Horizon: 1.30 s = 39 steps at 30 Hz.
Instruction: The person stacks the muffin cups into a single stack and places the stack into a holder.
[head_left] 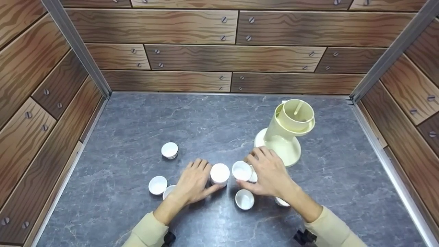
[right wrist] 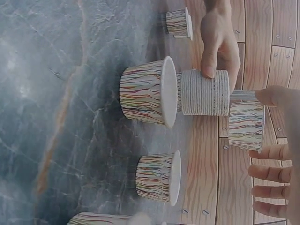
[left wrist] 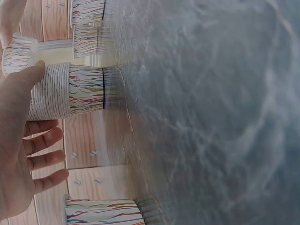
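Note:
My left hand (head_left: 193, 181) holds a tall stack of nested white paper cups (left wrist: 84, 89), thumb on the near side and fingers along the far side. The stack stands upright on the grey surface, its cups printed with coloured wavy lines. Just to the right, my right hand (head_left: 269, 171) pinches a single paper cup (right wrist: 246, 124) between thumb and fingers. That cup is raised, mouth up, beside the top of the stack. Another paper cup (head_left: 253, 175) shows partly behind it, overlapped by the right hand. In front stands an upright paper cup (head_left: 244, 199).
A cream plastic stand (head_left: 288, 156) with a round base and a wide tube rises behind my right hand. Left of my left hand stand paper cups (head_left: 158, 185), one partly hidden by the wrist and one farther back. Under my right forearm another paper cup (head_left: 282, 201) peeks out.

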Tool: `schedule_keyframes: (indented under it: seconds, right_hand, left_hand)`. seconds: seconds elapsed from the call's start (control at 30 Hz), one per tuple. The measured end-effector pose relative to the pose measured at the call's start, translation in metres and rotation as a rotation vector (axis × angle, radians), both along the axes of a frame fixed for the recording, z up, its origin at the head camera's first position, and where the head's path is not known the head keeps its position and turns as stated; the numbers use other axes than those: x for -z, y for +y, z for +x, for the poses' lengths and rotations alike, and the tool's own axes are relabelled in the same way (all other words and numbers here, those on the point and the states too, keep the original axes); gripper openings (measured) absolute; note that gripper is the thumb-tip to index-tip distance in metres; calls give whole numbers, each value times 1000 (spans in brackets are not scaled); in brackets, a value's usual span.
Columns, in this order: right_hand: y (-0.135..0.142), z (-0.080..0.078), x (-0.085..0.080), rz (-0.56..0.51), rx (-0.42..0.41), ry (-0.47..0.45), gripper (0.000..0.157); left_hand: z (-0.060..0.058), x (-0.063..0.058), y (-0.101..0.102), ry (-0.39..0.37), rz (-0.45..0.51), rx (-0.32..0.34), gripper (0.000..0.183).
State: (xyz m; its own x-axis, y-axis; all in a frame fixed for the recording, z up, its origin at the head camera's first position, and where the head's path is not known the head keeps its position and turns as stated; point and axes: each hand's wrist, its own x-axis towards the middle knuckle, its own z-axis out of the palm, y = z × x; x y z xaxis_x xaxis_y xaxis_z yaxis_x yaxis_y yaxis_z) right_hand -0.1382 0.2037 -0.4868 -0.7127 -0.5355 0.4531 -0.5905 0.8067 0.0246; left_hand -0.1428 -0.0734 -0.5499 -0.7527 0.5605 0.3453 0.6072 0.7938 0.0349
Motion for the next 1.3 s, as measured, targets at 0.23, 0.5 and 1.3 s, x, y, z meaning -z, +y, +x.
schedule_keyframes:
  seconds: [0.23, 0.5, 1.3]
  right_hand:
    - [-2, -3, -5, -22, -13, -12, 62]
    - [-7, -7, -9, -34, -21, -32, 62]
    - [-17, -11, 0, -32, -45, -54, 61]
  left_hand:
    - [-1, -1, 4, -43, -3, 0, 69]
    - [-1, 0, 7, -31, -17, 8, 70]
    - [-1, 4, 19, -45, -16, 25, 69]
